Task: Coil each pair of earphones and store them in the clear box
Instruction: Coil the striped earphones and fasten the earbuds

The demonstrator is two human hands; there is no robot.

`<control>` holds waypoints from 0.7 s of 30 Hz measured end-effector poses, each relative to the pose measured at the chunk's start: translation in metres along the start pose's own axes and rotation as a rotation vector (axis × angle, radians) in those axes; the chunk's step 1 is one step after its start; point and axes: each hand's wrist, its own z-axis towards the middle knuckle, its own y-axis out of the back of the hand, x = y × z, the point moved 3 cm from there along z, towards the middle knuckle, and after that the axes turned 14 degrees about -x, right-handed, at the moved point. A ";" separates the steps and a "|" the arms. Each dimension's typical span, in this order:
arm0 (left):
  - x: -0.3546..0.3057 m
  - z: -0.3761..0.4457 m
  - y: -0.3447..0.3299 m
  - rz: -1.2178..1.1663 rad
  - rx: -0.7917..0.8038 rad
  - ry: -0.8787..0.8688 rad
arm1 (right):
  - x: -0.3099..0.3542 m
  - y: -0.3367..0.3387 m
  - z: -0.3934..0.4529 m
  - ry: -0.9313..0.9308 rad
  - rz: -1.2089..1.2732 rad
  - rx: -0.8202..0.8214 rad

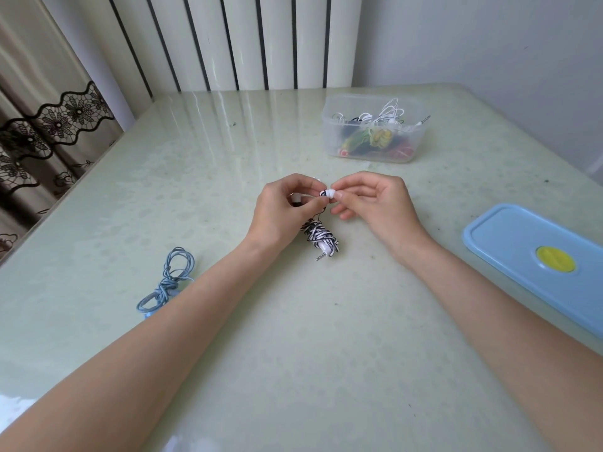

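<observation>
A black-and-white striped pair of earphones hangs as a wound bundle between my hands at the table's middle, its metal plug pointing down-left. My left hand pinches the cable near one earbud. My right hand pinches the other white earbud tip with thumb and forefinger. A light blue pair of earphones lies loosely tangled on the table beside my left forearm. The clear box stands open at the far right, holding several coiled earphones in white, green, yellow and red.
The box's blue lid with a yellow round centre lies flat at the right edge. The glossy pale green table runs back to a white radiator and a lace-trimmed curtain at the left.
</observation>
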 end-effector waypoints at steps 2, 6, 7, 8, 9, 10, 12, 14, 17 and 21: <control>-0.001 0.000 -0.001 0.007 0.031 -0.018 | 0.000 0.000 -0.001 0.007 -0.005 0.007; 0.001 0.001 0.000 0.010 0.005 -0.022 | 0.000 -0.002 0.000 0.020 -0.028 0.027; 0.002 0.001 0.000 0.006 -0.010 -0.016 | 0.000 -0.002 0.000 0.026 -0.036 0.024; 0.003 0.001 0.001 0.001 -0.019 -0.010 | -0.001 -0.002 0.000 0.037 -0.046 0.015; 0.002 0.001 0.000 -0.002 -0.018 -0.008 | -0.001 -0.002 0.000 0.049 -0.055 0.005; 0.002 0.001 0.000 0.000 -0.009 -0.009 | -0.001 -0.002 0.000 0.059 -0.066 0.002; 0.002 0.000 -0.001 0.015 0.010 -0.018 | -0.001 -0.002 0.000 0.064 -0.070 0.022; 0.001 -0.001 -0.002 0.033 0.026 -0.020 | -0.001 -0.001 0.000 0.048 -0.061 0.036; 0.001 -0.002 -0.002 0.002 0.045 -0.012 | 0.000 0.001 -0.001 -0.001 -0.063 -0.021; 0.001 0.003 0.001 -0.039 0.028 -0.031 | 0.010 0.004 0.004 -0.063 -0.284 -0.090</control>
